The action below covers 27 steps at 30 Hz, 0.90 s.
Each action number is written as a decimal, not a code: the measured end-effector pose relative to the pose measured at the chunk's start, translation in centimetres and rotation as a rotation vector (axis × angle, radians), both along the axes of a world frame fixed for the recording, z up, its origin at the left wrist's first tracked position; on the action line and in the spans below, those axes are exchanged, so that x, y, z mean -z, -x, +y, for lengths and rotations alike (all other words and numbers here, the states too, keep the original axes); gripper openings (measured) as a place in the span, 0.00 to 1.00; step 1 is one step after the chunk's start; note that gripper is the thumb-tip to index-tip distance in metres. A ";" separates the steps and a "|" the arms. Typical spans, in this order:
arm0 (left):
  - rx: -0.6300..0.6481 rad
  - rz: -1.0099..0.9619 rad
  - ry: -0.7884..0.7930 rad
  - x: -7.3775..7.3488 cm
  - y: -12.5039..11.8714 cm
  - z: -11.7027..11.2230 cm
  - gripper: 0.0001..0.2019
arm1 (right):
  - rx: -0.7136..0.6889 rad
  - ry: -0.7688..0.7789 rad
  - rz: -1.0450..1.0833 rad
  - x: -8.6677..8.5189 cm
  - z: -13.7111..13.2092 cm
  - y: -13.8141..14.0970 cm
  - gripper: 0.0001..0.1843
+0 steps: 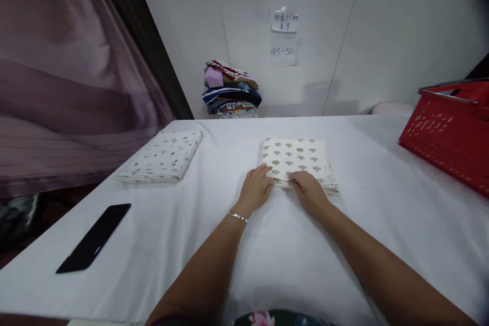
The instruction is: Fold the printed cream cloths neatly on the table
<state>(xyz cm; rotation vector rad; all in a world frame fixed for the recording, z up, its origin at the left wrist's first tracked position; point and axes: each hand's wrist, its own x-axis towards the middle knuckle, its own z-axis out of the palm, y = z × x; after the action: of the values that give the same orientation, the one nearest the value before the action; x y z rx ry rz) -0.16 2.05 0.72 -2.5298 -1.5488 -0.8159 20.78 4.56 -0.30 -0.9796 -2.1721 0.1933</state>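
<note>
The left hand (255, 189) rests at the near left corner of the folded mushroom-print cloth (293, 154), its fingers (262, 169) bent over the top face and its thumb set apart from them by the near edge; whether the two press the fabric between them cannot be told. The right hand (310, 192) is at the middle of that same near edge, its fingers (298, 176) curled in and touching the layers, though the thumb side is too hidden to say if they pinch. The cloth lies flat on the white-covered desk (298, 254), in front of the person, its layered edges showing at the near side and stepping out a little at the near right corner. The red basket (454, 135), with its metal handle, stands at the right end, well apart from the right hand; its slotted side faces the camera and its contents cannot be made out. To the left, well apart from the left hand, a second folded cloth (164, 155) with small grey motifs lies close to the desk's left edge, and a dark flat slab (95, 238) lies nearer the person by that slanting edge. Beyond the far edge, a stack of textiles (233, 92) rises against the pale wall (175, 25)
</note>
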 end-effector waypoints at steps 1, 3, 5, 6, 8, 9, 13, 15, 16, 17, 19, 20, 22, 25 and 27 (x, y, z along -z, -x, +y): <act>-0.012 0.007 -0.001 0.0 0.0 0.0 0.10 | -0.003 0.005 -0.001 0.0 0.0 0.0 0.10; -0.043 0.005 -0.010 0.1 0.0 0.0 0.10 | -0.003 0.015 -0.002 -0.1 -0.1 0.0 0.09; -0.060 0.003 -0.020 0.3 -0.1 0.0 0.11 | 0.000 0.029 -0.003 -0.3 -0.2 0.0 0.09; -0.059 0.012 -0.019 0.3 -0.2 0.1 0.10 | 0.003 0.035 -0.003 -0.3 -0.2 0.0 0.09; -0.047 0.040 -0.009 0.2 -0.3 0.3 0.10 | 0.009 0.036 -0.004 -0.2 -0.1 0.0 0.08; -0.043 0.051 -0.004 0.2 -0.3 0.3 0.10 | 0.011 0.032 -0.008 -0.2 -0.1 0.1 0.08; 0.003 0.042 -0.010 -0.2 -0.4 0.3 0.11 | 0.024 0.020 -0.012 0.1 0.0 0.2 0.09; 0.021 0.023 -0.035 -0.3 -0.5 0.2 0.11 | 0.025 0.022 0.004 0.1 -0.1 0.2 0.09; 0.023 0.018 -0.047 -0.3 -0.4 0.0 0.11 | 0.022 0.022 0.011 0.0 -0.2 0.2 0.09; 0.020 0.016 -0.057 -0.2 -0.4 -0.1 0.11 | 0.013 0.022 0.011 0.0 -0.2 0.2 0.09; 0.012 0.018 -0.065 -0.1 -0.3 -0.3 0.10 | -0.026 0.006 -0.016 -0.1 -0.4 0.1 0.10; 0.011 0.018 -0.066 0.0 -0.3 -0.3 0.10 | -0.051 -0.008 -0.039 -0.1 -0.4 0.0 0.10; 0.013 0.007 -0.065 0.1 -0.2 -0.3 0.10 | -0.088 -0.040 -0.083 -0.1 -0.5 -0.2 0.10; 0.023 -0.015 -0.029 0.0 -0.2 -0.3 0.09 | -0.088 -0.061 -0.112 0.0 -0.4 -0.4 0.11; 0.031 -0.021 0.017 -0.2 -0.3 -0.3 0.08 | -0.077 -0.066 -0.115 0.1 -0.4 -0.3 0.12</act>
<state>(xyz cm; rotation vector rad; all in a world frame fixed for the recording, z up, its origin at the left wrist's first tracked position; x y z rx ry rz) 0.10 1.75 0.92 -2.5718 -1.5330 -0.8392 21.12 4.20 -0.38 -0.8905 -2.3078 0.1023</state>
